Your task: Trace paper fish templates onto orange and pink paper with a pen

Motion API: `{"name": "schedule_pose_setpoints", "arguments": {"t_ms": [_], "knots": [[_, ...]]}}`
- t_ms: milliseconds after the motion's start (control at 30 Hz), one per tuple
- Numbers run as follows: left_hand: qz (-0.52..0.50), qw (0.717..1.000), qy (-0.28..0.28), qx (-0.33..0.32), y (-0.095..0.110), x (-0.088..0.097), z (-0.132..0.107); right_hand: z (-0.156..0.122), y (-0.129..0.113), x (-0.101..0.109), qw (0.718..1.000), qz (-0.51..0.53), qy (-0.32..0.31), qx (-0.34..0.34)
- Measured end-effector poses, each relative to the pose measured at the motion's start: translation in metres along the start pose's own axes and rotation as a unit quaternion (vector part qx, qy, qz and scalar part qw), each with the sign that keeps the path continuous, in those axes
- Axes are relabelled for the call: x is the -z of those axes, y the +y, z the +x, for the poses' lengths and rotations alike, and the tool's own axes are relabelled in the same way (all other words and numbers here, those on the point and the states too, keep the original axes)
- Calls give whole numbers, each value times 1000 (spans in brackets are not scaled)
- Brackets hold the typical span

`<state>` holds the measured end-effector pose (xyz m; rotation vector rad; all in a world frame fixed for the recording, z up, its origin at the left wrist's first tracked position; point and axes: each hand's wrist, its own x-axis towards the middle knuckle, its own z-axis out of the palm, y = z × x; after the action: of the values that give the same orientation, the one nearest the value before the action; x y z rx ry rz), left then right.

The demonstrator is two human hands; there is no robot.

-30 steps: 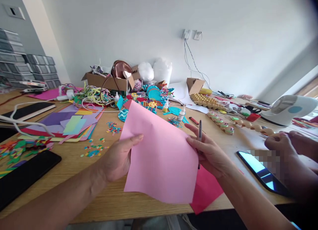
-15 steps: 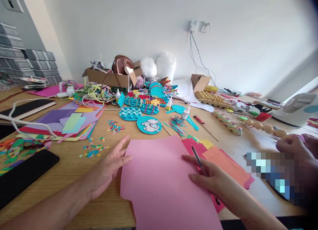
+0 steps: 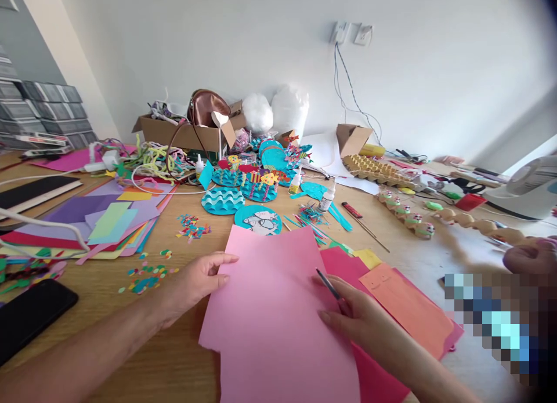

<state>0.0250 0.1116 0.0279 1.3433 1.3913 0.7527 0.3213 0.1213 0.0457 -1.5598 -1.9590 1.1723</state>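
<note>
A pink paper sheet (image 3: 274,310) lies flat on the wooden table (image 3: 174,362) right in front of me. My left hand (image 3: 198,281) rests on its left edge, fingers stretched out flat. My right hand (image 3: 357,319) lies on the sheet's right side and grips a dark pen (image 3: 327,283), tip pointing up-left over the paper. Under the sheet's right side lie a red sheet (image 3: 343,264) and an orange sheet (image 3: 409,310).
Coloured paper stack (image 3: 108,217) and confetti scraps (image 3: 145,275) at left, a black phone (image 3: 30,316) near the left edge. Blue paper craft discs (image 3: 256,217), glue bottles (image 3: 325,197), a cardboard box (image 3: 183,136) behind. Another person's hand (image 3: 528,258) at right, by an egg-carton caterpillar (image 3: 404,214).
The pink sheet was held up in both hands a second ago; it now lies flat on the table. My left hand has let go and flattened on its edge.
</note>
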Motion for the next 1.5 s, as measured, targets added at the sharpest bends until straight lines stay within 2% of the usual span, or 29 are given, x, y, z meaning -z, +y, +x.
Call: {"name": "schedule_pose_setpoints", "arguments": {"t_ms": [67, 100, 167, 233, 333, 500, 633, 933, 1100, 1267, 1500], "knots": [[155, 987, -12, -37, 1, 7, 8, 3, 0, 1, 999, -36, -7, 12], [242, 968, -8, -65, 4, 10, 11, 4, 1, 2, 999, -48, -4, 13], [391, 912, 36, -117, 14, 15, 19, 4, 5, 2, 999, -51, 3, 13], [470, 868, 79, -141, 28, 16, 31, 2, 11, 1, 999, -42, 6, 17], [511, 842, 66, -163, 45, 9, 64, -2, 20, -2, 999, -39, 8, 15], [530, 839, 42, -116, 49, -9, 123, -11, 28, -5, 997, -73, 12, 27], [537, 839, 28, -88, 47, -13, 142, -17, 30, -4, 992, -111, 22, 48], [534, 842, 6, -76, 44, -12, 151, -24, 27, -5, 990, -126, 49, 47], [532, 837, 19, -129, 40, -15, 143, -28, 27, -8, 990, -126, 44, 34], [536, 823, -23, -188, 36, -12, 136, -27, 32, -8, 989, -139, 32, 29], [537, 817, -15, -209, 32, -11, 140, -26, 29, -9, 992, -117, 48, 23]]}}
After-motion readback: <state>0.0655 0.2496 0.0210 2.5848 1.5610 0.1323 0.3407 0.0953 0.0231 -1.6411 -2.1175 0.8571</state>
